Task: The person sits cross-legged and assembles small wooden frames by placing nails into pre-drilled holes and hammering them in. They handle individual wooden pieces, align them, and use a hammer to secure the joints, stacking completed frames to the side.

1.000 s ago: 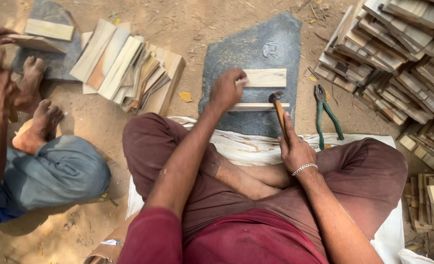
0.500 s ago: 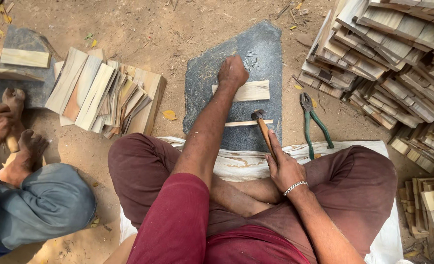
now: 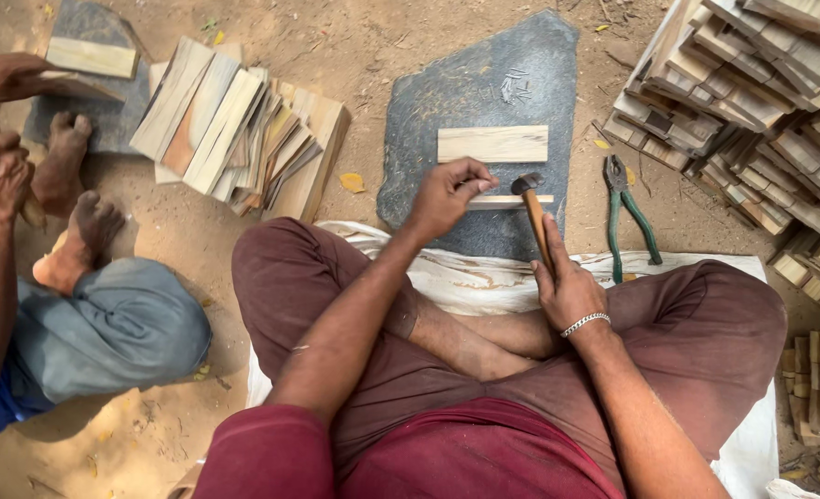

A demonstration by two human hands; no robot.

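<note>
I sit cross-legged on a white sheet [image 3: 706, 268] before a dark flat stone slab [image 3: 493, 83]. My left hand [image 3: 447, 196] pinches the left end of a thin wooden strip [image 3: 507, 200] lying across the slab. My right hand [image 3: 567, 291] grips the wooden handle of a small hammer [image 3: 532, 205], whose metal head rests on the strip. A wider pale wooden piece [image 3: 493, 144] lies flat on the slab just beyond the strip.
Green-handled pliers [image 3: 627, 208] lie on the dirt right of the slab. Stacked wood pieces [image 3: 761, 102] fill the right side; another pile [image 3: 244, 139] lies left of the slab. At far left another person's feet [image 3: 73, 222] and hands [image 3: 3, 120] work at a second slab [image 3: 105, 37].
My left hand drew back from the wide piece and now pinches the thin strip. The hammer head came down onto the strip.
</note>
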